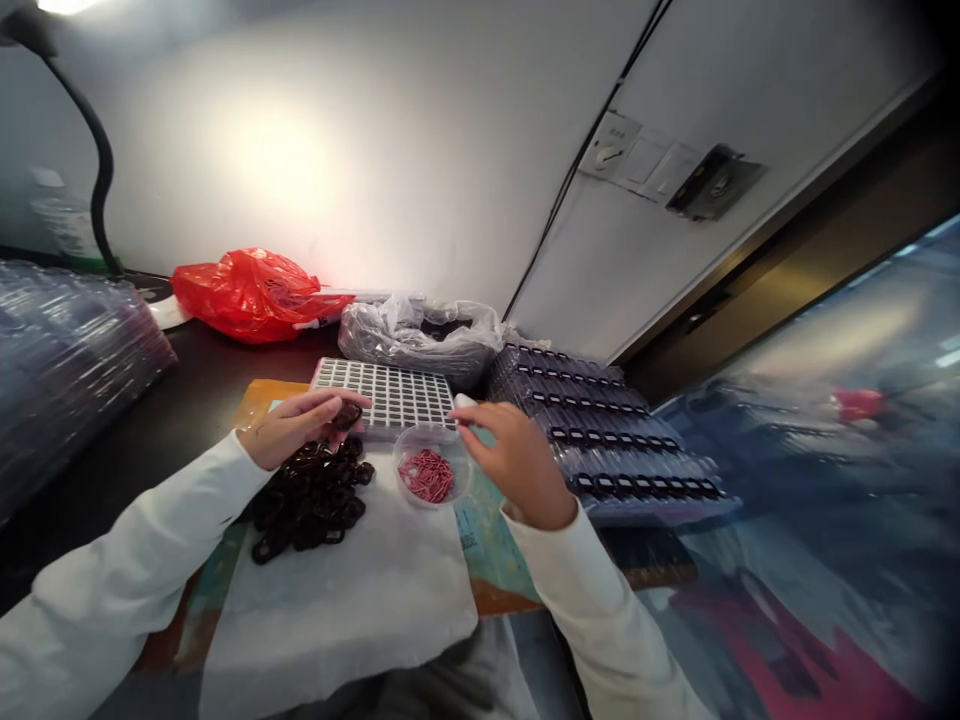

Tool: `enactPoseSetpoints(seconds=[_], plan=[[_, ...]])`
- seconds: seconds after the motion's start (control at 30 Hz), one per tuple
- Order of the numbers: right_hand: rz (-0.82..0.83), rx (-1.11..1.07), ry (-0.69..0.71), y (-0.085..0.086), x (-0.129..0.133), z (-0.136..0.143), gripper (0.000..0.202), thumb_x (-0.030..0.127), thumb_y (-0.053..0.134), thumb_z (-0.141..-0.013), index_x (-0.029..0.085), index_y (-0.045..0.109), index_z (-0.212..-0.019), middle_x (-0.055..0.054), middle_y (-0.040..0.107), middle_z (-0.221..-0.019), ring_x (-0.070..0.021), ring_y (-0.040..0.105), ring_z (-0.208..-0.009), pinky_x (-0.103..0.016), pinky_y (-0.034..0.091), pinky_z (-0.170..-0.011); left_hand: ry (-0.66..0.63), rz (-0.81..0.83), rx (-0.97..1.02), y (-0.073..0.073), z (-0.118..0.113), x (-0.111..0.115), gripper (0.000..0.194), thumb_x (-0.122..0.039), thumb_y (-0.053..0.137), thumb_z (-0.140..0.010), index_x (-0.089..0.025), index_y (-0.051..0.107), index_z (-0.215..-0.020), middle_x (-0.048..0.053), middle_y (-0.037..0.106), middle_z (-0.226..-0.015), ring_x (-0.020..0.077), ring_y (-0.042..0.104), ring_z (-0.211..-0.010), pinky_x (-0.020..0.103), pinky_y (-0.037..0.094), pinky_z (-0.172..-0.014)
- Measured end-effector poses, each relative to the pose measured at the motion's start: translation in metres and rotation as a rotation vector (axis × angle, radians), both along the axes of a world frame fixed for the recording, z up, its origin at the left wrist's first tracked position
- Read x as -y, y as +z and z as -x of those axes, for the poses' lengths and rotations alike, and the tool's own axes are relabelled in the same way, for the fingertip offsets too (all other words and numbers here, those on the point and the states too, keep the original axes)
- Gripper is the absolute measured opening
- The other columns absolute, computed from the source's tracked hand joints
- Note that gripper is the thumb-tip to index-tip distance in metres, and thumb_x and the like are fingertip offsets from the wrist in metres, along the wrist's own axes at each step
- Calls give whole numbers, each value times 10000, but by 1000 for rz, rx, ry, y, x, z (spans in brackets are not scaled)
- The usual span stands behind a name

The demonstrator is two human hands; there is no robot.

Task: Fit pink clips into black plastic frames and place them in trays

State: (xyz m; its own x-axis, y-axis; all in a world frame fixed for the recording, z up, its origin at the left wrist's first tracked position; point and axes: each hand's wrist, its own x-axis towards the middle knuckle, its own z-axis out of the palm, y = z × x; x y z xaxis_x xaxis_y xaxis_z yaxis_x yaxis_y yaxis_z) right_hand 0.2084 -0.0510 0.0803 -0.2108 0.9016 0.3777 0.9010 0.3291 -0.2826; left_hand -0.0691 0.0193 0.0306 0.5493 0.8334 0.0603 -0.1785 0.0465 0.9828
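My left hand (296, 425) pinches a small dark part (346, 414) above a heap of glossy dark brown parts (311, 500) on a white sheet (352, 610). My right hand (517, 455) is closed, fingertips together, just right of a round clear tub (405, 487); whatever they hold is too small to name. Something white covers one of its fingertips. Thin pinkish-red pieces (426, 475) lie inside the tub. Behind both hands sits a white gridded tray (390, 390) with dark slots.
Clear trays with rows of black parts (607, 430) stand at right. Behind the grid are a grey plastic-lined container (420, 345) and a red bag (247, 295). Stacked clear packaging (67, 360) and a lamp's black neck (97, 150) are at left.
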Motion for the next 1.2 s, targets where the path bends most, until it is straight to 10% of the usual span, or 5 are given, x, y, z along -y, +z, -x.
enactPoseSetpoints(seconds=[0.3, 1.2], plan=[[328, 326, 49, -16, -91, 37, 119, 239, 696, -757, 319, 758, -820, 66, 752, -848, -148, 670, -840, -233, 428, -690, 187, 266, 407, -8, -10, -8, 363, -373, 774, -708, -141, 709, -980, 47, 624, -728, 93, 536, -572, 185, 464, -498], [308, 321, 99, -7, -74, 49, 87, 269, 656, -828, 243, 735, -803, 9, 746, -869, -151, 644, -827, -255, 343, -693, 230, 340, 465, -22, -20, -7, 457, -364, 815, -656, -139, 725, -1044, 61, 694, -806, 78, 564, -585, 186, 504, -560]])
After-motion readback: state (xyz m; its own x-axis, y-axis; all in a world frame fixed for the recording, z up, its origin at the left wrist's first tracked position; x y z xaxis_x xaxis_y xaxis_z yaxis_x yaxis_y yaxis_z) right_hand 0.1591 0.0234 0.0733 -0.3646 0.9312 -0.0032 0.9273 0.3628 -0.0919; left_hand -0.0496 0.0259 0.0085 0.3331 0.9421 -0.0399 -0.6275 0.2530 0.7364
